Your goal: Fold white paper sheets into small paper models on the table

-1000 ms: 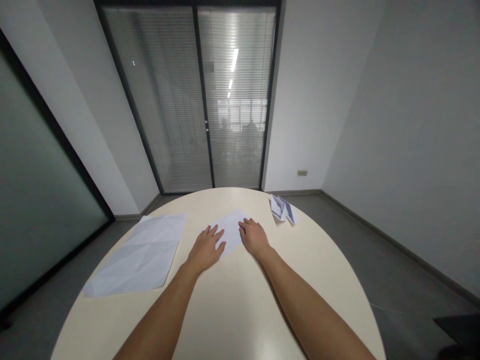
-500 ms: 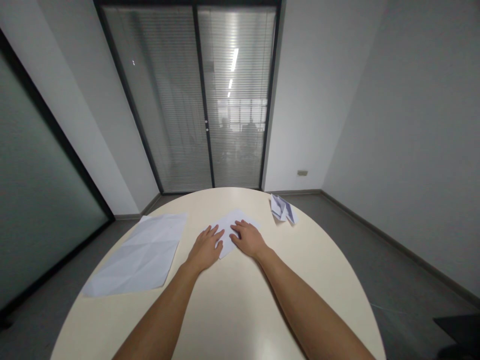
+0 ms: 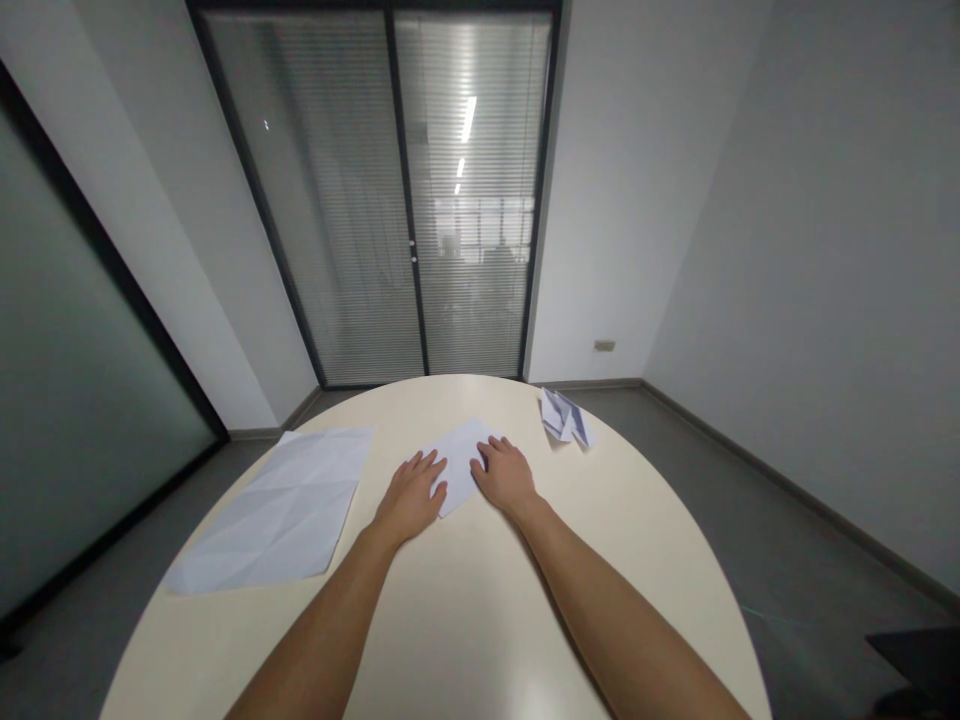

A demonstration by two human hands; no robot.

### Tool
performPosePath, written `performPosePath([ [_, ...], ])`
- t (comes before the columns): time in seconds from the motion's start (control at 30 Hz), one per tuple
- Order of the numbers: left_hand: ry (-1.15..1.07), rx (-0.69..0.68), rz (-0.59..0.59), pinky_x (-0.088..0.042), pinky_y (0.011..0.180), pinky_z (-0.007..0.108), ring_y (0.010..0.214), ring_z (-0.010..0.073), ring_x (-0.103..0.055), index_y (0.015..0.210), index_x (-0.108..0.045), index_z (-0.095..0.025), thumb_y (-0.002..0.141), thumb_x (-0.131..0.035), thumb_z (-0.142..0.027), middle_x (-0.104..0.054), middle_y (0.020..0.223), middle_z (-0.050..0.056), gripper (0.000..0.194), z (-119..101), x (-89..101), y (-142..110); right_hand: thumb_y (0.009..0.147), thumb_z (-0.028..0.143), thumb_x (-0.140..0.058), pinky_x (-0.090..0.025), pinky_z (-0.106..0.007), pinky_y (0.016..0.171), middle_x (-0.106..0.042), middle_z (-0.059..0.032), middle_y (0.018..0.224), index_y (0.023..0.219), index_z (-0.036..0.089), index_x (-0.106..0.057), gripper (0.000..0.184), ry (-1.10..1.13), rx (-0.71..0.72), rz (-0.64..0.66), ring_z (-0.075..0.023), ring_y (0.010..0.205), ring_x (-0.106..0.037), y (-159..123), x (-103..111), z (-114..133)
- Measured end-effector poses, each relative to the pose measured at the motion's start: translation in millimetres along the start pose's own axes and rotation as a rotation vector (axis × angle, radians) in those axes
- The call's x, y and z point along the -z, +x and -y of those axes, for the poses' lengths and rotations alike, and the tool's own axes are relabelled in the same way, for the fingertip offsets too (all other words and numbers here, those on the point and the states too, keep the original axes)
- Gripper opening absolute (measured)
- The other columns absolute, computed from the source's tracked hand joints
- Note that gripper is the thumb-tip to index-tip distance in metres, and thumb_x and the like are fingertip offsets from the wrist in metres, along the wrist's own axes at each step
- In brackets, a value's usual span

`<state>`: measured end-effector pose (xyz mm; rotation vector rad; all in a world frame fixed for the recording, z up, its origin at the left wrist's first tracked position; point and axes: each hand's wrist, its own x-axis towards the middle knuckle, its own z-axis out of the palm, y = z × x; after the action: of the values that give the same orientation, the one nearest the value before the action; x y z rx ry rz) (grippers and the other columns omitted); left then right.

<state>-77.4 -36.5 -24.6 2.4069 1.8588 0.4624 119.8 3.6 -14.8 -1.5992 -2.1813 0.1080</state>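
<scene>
A small white sheet of folded paper (image 3: 459, 458) lies flat in the middle of the round table. On its left part my left hand (image 3: 412, 495) rests with fingers spread and the thumb apart. My right hand (image 3: 506, 472) lies over the paper's right edge, palm down, its fingers slightly bent and apart. Neither hand grips anything. Both hands cover parts of the paper, so its whole outline is hidden.
A larger creased white sheet (image 3: 277, 510) lies on the left of the cream table (image 3: 457, 620). Several folded paper pieces (image 3: 564, 417) sit near the far right edge. Beyond the table stands a glass door (image 3: 480, 320) with blinds.
My right hand slid left across the paper and then back right to its edge. My left hand has stayed in place on the paper.
</scene>
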Motion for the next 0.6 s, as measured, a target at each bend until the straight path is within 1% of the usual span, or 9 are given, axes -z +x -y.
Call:
performPosePath([
  [0.1,0.008,-0.008,-0.004,-0.027,0.12,0.051,0.146,0.031,-0.035,0.143,-0.054,-0.018,0.098,-0.042,-0.032,-0.042,0.157,0.01,0.049,1,-1.5,1,0.096,0.037,-0.05,-0.031,-0.048,0.113,-0.058,-0.0142,0.141,0.126,0.019,-0.066,0.038,0.051,0.042,0.03,-0.0292,0.134,-0.046,0,1,-1],
  [0.27,0.001,-0.007,-0.021,-0.028,0.119,0.051,0.146,0.0303,-0.035,0.143,-0.053,-0.02,0.098,-0.042,-0.033,-0.042,0.157,0.008,0.048,1,-3.0,2,0.093,0.041,-0.054,-0.026,-0.05,0.117,-0.053,-0.0101,0.148,0.137,0.023,-0.059,0.047,0.183,0.234,0.164,-0.0277,0.141,-0.041,0,0,-5],
  [0.43,-0.005,-0.01,-0.024,-0.029,0.119,0.051,0.146,0.0296,-0.036,0.143,-0.054,-0.021,0.099,-0.038,-0.026,-0.044,0.156,0.008,0.047,3,-4.7,3,0.087,0.054,-0.062,-0.022,-0.054,0.118,-0.047,-0.0104,0.152,0.141,0.026,-0.057,0.061,0.208,0.314,0.224,-0.0314,0.144,-0.037,0,0,-10],
  [0.6,-0.026,-0.015,-0.036,-0.029,0.119,0.051,0.146,0.028,-0.036,0.143,-0.054,-0.022,0.099,-0.036,-0.022,-0.045,0.155,0.008,0.047,7,-7.2,4,0.071,0.071,-0.072,-0.017,-0.059,0.118,-0.043,-0.0104,0.155,0.142,0.03,-0.056,0.083,0.231,0.378,0.31,-0.0344,0.145,-0.034,1,6,-12],
])
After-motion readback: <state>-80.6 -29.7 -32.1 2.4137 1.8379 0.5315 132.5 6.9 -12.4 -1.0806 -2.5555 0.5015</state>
